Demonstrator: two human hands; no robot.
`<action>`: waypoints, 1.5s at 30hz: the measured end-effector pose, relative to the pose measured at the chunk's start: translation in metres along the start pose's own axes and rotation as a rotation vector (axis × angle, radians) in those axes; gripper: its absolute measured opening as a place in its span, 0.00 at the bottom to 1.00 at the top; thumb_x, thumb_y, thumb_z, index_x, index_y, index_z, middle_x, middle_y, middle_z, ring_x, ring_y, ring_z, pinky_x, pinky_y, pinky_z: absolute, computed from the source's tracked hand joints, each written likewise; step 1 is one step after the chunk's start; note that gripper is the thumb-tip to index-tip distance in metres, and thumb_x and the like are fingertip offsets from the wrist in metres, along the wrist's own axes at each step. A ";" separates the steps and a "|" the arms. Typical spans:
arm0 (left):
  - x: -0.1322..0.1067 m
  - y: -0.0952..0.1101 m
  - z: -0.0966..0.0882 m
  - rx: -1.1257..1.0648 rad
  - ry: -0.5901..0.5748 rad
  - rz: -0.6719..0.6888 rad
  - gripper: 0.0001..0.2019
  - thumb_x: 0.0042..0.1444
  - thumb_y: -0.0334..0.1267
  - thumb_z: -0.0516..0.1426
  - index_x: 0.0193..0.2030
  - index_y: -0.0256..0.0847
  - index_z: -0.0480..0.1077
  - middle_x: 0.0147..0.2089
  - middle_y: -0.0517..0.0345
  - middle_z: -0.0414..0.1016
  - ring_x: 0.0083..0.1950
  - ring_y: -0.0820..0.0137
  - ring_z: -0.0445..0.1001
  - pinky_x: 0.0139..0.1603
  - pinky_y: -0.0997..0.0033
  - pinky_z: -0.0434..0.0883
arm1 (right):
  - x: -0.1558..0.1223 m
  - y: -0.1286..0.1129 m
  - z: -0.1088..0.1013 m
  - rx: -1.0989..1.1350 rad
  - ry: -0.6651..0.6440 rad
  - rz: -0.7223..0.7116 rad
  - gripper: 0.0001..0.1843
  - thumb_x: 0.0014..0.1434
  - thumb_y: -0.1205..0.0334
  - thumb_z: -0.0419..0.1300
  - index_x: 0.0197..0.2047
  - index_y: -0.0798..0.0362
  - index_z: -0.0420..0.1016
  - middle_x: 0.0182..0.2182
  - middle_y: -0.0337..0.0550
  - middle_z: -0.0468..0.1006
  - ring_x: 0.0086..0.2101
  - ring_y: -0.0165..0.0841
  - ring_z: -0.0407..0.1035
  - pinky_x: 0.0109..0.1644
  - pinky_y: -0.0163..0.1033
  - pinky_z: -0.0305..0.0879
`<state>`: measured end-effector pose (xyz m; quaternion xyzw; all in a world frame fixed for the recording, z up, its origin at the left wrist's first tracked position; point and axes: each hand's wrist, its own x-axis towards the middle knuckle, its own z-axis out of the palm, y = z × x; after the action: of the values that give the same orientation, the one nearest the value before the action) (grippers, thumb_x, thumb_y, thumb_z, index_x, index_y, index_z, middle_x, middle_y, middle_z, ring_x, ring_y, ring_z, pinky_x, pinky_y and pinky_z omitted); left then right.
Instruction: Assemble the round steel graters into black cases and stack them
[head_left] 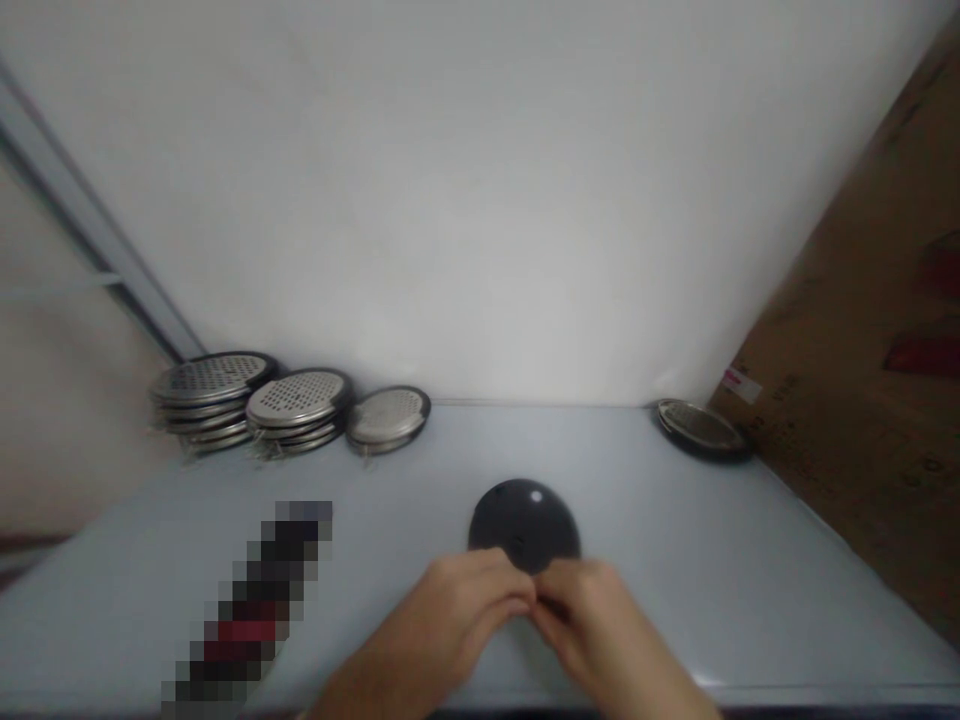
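A dark round disc [523, 520] with a small white spot lies flat on the pale table [750, 560], near the front middle. Both my hands meet at its near edge. My left hand [457, 610] has its fingers curled and pinched toward the disc's rim. My right hand [589, 620] mirrors it, fingertips pressed together against the left hand's. What the fingertips pinch is hidden between them; it may be the disc's edge or a small part.
Stacks of perforated metal discs [214, 395] [298, 405] and one more such disc [388, 415] stand at the back left against the white wall. Another disc [703, 430] lies back right beside a cardboard box [862, 380]. A pixelated object [255, 600] lies front left.
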<state>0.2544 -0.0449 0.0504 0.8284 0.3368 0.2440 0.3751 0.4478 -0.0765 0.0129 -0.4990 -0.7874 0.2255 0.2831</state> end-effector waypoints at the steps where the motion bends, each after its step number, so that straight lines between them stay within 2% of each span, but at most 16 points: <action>1: 0.000 0.000 0.001 -0.013 -0.007 -0.010 0.11 0.64 0.36 0.56 0.38 0.45 0.82 0.36 0.55 0.83 0.38 0.66 0.78 0.44 0.74 0.71 | 0.000 0.001 0.001 -0.006 0.000 -0.007 0.12 0.64 0.72 0.60 0.30 0.52 0.79 0.27 0.39 0.80 0.29 0.32 0.76 0.33 0.32 0.62; 5: 0.004 -0.002 0.008 -0.256 0.095 -0.258 0.10 0.59 0.39 0.60 0.44 0.42 0.80 0.33 0.56 0.83 0.32 0.66 0.79 0.37 0.73 0.74 | 0.000 0.005 0.002 -0.021 0.063 -0.043 0.12 0.66 0.71 0.58 0.33 0.51 0.79 0.28 0.40 0.81 0.29 0.32 0.76 0.33 0.32 0.61; 8: 0.007 -0.005 0.012 -0.398 0.161 -0.365 0.09 0.57 0.40 0.60 0.40 0.39 0.78 0.32 0.54 0.83 0.33 0.64 0.81 0.38 0.71 0.76 | -0.001 0.006 0.001 -0.104 0.134 -0.061 0.14 0.68 0.70 0.56 0.32 0.51 0.77 0.27 0.40 0.79 0.27 0.33 0.75 0.30 0.34 0.59; 10: 0.007 -0.005 0.014 -0.406 0.169 -0.361 0.08 0.58 0.42 0.59 0.35 0.39 0.76 0.31 0.54 0.82 0.34 0.64 0.81 0.38 0.70 0.76 | -0.001 0.005 0.001 -0.133 0.171 -0.072 0.15 0.69 0.69 0.53 0.33 0.51 0.76 0.27 0.40 0.78 0.26 0.32 0.74 0.30 0.34 0.58; 14: 0.008 -0.006 0.016 -0.400 0.160 -0.354 0.11 0.63 0.46 0.55 0.35 0.41 0.69 0.25 0.60 0.76 0.25 0.69 0.75 0.28 0.73 0.71 | 0.000 0.003 0.002 -0.138 0.216 -0.101 0.17 0.71 0.68 0.50 0.34 0.51 0.76 0.26 0.40 0.77 0.25 0.32 0.73 0.30 0.34 0.58; 17: 0.009 -0.007 0.018 -0.415 0.172 -0.345 0.13 0.64 0.48 0.55 0.35 0.41 0.68 0.24 0.63 0.72 0.24 0.72 0.70 0.26 0.75 0.67 | 0.001 0.004 0.004 -0.155 0.233 -0.114 0.17 0.70 0.68 0.49 0.33 0.51 0.75 0.26 0.40 0.77 0.24 0.32 0.73 0.29 0.34 0.58; 21: 0.010 -0.011 0.023 -0.515 0.167 -0.328 0.17 0.62 0.53 0.57 0.37 0.39 0.68 0.27 0.60 0.74 0.27 0.72 0.72 0.29 0.74 0.69 | 0.001 0.006 0.007 -0.200 0.249 -0.120 0.17 0.69 0.70 0.49 0.32 0.51 0.74 0.25 0.40 0.76 0.24 0.31 0.72 0.29 0.34 0.58; 27: 0.012 -0.017 0.033 -0.710 0.187 -0.360 0.23 0.56 0.59 0.63 0.38 0.40 0.65 0.24 0.62 0.74 0.22 0.73 0.72 0.24 0.74 0.70 | 0.000 0.006 0.012 -0.245 0.289 -0.148 0.18 0.69 0.71 0.48 0.32 0.52 0.74 0.24 0.39 0.74 0.22 0.30 0.69 0.27 0.35 0.57; 34: 0.012 -0.014 0.038 -0.935 0.229 -0.368 0.26 0.52 0.57 0.68 0.41 0.41 0.62 0.25 0.62 0.78 0.22 0.74 0.75 0.25 0.78 0.71 | 0.002 0.008 0.017 -0.169 0.351 -0.160 0.17 0.69 0.70 0.48 0.31 0.52 0.73 0.24 0.39 0.73 0.21 0.30 0.68 0.27 0.35 0.57; 40: 0.014 -0.012 0.047 -1.098 0.320 -0.398 0.28 0.47 0.55 0.72 0.35 0.41 0.61 0.25 0.60 0.79 0.23 0.76 0.75 0.24 0.82 0.68 | 0.003 0.008 0.018 -0.084 0.418 -0.171 0.17 0.70 0.69 0.49 0.33 0.52 0.74 0.24 0.40 0.75 0.23 0.30 0.71 0.28 0.34 0.59; 45: 0.015 -0.019 0.053 -1.202 0.399 -0.382 0.29 0.44 0.52 0.74 0.34 0.42 0.59 0.22 0.63 0.76 0.21 0.76 0.74 0.22 0.84 0.65 | 0.003 0.009 0.022 -0.085 0.447 -0.193 0.17 0.70 0.68 0.49 0.32 0.52 0.74 0.23 0.40 0.74 0.22 0.30 0.70 0.28 0.34 0.58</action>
<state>0.2921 -0.0485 0.0059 0.3397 0.3460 0.4675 0.7391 0.4372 -0.0716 -0.0085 -0.4704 -0.7580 0.0480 0.4493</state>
